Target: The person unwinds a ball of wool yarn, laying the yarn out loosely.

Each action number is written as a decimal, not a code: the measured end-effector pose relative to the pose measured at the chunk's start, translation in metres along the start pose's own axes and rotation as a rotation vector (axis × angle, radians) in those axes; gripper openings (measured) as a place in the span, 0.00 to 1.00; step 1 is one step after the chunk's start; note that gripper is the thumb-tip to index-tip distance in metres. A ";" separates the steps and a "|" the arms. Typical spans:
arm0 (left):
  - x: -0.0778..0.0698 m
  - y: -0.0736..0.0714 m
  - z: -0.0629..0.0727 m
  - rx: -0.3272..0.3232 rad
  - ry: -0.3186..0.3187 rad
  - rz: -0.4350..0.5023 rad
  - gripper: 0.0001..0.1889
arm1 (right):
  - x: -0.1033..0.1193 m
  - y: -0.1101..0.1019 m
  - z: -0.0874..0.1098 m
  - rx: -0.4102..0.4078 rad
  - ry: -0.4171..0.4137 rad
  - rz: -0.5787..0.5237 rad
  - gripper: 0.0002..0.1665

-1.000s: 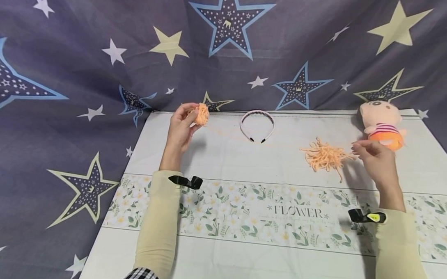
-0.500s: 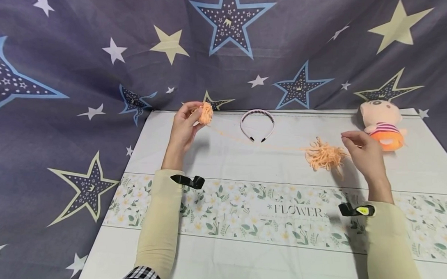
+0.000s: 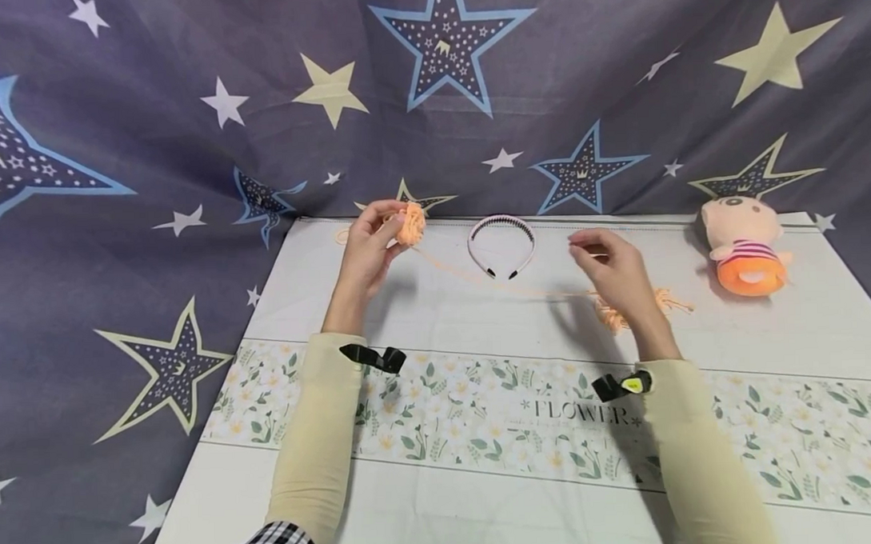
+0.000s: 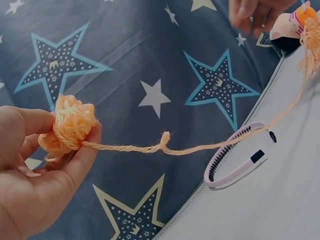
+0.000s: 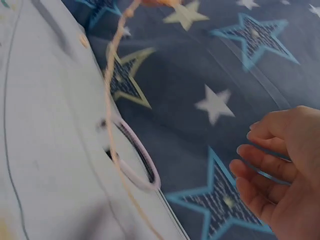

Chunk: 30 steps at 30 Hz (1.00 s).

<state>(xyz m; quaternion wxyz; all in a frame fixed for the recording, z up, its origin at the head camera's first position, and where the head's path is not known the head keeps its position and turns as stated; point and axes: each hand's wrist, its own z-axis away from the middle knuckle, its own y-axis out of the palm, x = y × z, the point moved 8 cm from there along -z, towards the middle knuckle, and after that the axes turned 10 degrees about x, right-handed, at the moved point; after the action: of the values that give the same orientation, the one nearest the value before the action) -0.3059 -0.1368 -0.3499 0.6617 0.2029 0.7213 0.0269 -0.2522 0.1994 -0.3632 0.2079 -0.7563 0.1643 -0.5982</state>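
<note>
My left hand [image 3: 368, 250] pinches a small wound bundle of orange yarn [image 3: 411, 225] between thumb and fingers, above the back left of the table. From the bundle a yarn strand [image 4: 200, 148] runs slack to the right, as the left wrist view shows. It leads to a loose pile of orange yarn [image 3: 611, 317] on the table, partly hidden behind my right forearm. Raised in front of that pile is my right hand [image 3: 618, 275], its fingers loosely bent. Nothing lies between its fingers [image 5: 260, 162] in the right wrist view.
A pale pink headband [image 3: 501, 218] with dark teeth lies at the table's back edge, between the hands. At the back right lies a plush toy [image 3: 746, 241] in striped and orange clothes. A star-patterned curtain [image 3: 445, 143] hangs behind the white table cover [image 3: 501, 494].
My right hand has swept left from near the plush toy to in front of the yarn pile. My left hand has shifted slightly right, still holding the yarn bundle.
</note>
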 end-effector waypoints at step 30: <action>0.007 0.022 0.000 0.049 -0.023 -0.018 0.07 | 0.059 0.162 -0.034 0.284 -0.132 -0.154 0.10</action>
<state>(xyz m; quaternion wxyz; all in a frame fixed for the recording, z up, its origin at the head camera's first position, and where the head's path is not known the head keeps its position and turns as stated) -0.3003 -0.1141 -0.3499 0.6649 0.2129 0.7160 0.0008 -0.2720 0.0272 -0.3901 0.2765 -0.7673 0.0060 -0.5786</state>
